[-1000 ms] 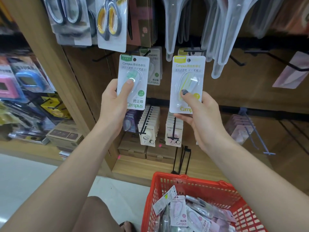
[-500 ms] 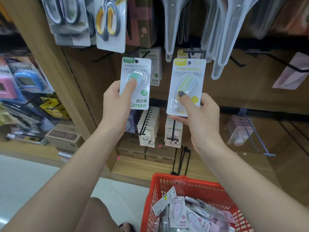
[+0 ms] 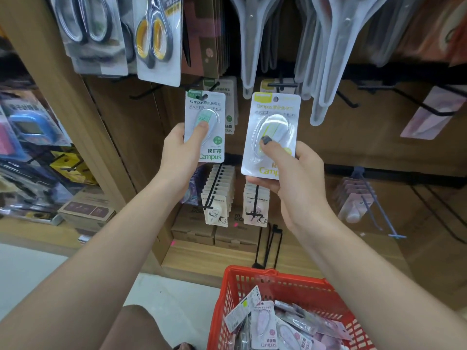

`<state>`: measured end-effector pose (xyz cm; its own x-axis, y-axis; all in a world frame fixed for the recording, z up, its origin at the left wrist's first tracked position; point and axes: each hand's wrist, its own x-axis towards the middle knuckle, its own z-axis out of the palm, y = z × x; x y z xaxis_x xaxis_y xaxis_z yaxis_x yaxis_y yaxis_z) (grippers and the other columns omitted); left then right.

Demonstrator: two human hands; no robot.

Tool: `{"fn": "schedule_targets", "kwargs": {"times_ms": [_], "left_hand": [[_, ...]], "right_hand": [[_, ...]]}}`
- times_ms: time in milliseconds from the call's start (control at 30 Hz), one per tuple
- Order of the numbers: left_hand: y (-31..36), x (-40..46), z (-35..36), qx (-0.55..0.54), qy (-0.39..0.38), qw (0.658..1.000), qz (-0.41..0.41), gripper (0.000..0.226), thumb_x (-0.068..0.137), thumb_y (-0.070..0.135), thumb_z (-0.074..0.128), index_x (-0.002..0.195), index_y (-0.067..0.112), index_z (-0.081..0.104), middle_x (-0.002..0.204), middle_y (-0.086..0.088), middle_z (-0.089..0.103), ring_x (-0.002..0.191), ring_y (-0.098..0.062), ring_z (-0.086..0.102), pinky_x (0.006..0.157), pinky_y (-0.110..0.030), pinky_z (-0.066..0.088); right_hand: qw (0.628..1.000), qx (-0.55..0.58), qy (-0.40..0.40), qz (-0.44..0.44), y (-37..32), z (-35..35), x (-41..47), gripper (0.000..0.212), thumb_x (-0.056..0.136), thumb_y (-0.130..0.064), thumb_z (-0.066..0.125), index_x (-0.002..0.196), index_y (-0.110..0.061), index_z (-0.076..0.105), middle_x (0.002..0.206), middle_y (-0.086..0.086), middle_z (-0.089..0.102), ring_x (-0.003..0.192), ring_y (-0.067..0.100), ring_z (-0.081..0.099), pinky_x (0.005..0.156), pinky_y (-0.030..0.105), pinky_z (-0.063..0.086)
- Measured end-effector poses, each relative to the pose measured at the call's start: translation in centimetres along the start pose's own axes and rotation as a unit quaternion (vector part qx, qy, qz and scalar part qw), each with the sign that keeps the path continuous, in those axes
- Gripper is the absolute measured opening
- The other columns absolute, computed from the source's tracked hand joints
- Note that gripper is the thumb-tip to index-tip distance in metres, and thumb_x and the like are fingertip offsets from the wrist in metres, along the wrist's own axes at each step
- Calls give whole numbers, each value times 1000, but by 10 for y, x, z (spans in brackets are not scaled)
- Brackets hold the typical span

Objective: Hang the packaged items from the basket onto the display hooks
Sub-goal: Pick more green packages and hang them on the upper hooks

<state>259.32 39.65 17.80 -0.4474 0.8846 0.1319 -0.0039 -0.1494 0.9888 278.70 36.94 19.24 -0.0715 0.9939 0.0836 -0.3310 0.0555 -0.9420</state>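
Note:
My left hand (image 3: 180, 157) grips a green-labelled correction tape pack (image 3: 211, 107), its hole at the tip of a black display hook (image 3: 213, 87) that holds like green packs. My right hand (image 3: 297, 178) holds a yellow-labelled correction tape pack (image 3: 274, 109) upright, thumb pressed on its blister, just below another black hook (image 3: 281, 85) with yellow packs behind. The red basket (image 3: 255, 281) at the bottom holds several more packs (image 3: 264, 327), mostly pink.
Packaged scissors (image 3: 154, 39) and clear blister packs (image 3: 328, 51) hang above the hooks. Lower hooks carry rows of white packs (image 3: 218, 195). Bare hooks (image 3: 417, 102) jut out at right. Cardboard boxes (image 3: 194, 231) sit on the wooden shelf base. A wooden upright (image 3: 75, 102) borders the left.
Both hands have lowered their packs slightly and drawn them a little apart from the hooks; the right pack now sits tilted, lower than a second ago. The grips are unchanged.

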Motion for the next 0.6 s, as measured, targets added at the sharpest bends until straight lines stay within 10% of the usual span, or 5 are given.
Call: {"fn": "schedule_targets", "kwargs": {"times_ms": [600], "left_hand": [[-11,57,24,15,-9,997,-79,33,105,44,58,132,25,53,116,-1,74,99,-14,75,69,-25,61]], "right_hand": [[994,-55,61,73,25,-7,107,20,96,-26,74,113,-20,65,117,3,72,100,20,73,82,30,65]]}}
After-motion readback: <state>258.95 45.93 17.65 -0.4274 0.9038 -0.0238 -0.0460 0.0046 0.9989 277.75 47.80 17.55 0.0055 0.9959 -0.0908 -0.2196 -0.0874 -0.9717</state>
